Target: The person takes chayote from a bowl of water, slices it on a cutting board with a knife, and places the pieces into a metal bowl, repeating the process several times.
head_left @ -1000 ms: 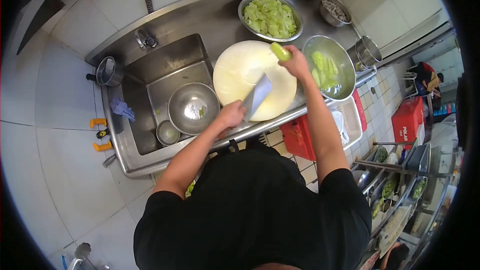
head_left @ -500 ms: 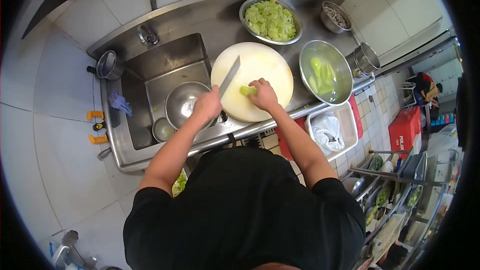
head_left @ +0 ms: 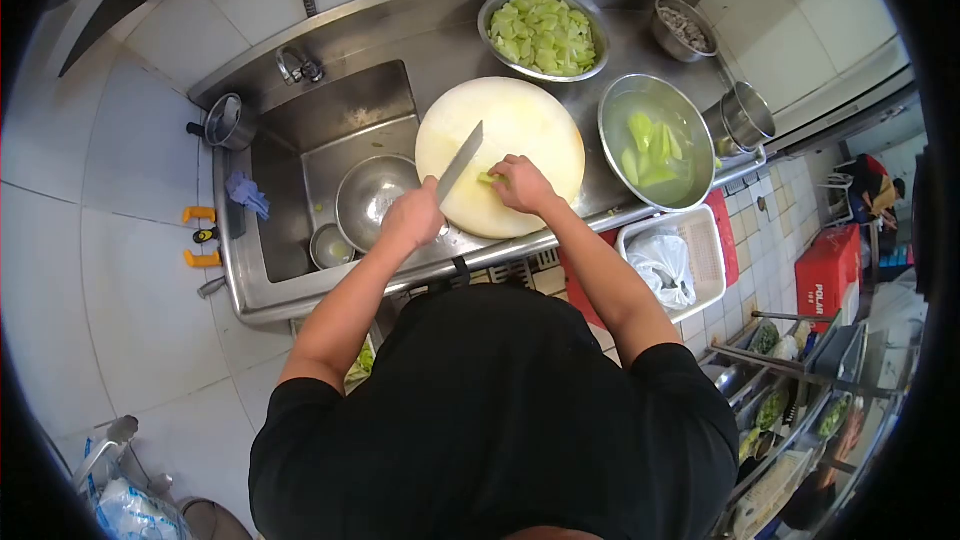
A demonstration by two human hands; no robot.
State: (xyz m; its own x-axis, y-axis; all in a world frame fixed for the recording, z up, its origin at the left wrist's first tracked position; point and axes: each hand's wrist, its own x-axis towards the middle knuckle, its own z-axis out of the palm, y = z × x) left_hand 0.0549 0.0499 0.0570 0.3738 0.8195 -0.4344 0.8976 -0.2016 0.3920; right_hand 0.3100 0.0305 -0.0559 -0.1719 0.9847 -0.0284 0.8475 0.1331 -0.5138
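Note:
My left hand (head_left: pixel 412 216) is closed round the handle of a kitchen knife (head_left: pixel 463 160), its blade pointing up and to the right across the round white cutting board (head_left: pixel 510 125). On the board, the fingers of my right hand (head_left: pixel 523 185) pinch a small piece of light green vegetable (head_left: pixel 488 178); most of it is hidden under the fingers. The blade is left of the piece and apart from it. Behind the board stands a steel bowl (head_left: pixel 487 43) heaped with cut green pieces (head_left: pixel 543 33). To the right, larger green pieces (head_left: pixel 655 145) lie in water in another steel bowl (head_left: pixel 698 183).
Left of the board is a sink (head_left: pixel 330 105) with a big metal bowl (head_left: pixel 375 195) and a small one (head_left: pixel 330 247). A bowl of greyish bits (head_left: pixel 684 30) stands back right. A white basket (head_left: pixel 708 265) with a plastic bag (head_left: pixel 662 265) sits below the counter edge.
The view has shifted slightly. My right fingers now cover more of the vegetable piece, and less of it shows. The knife stays in my left hand at much the same angle.

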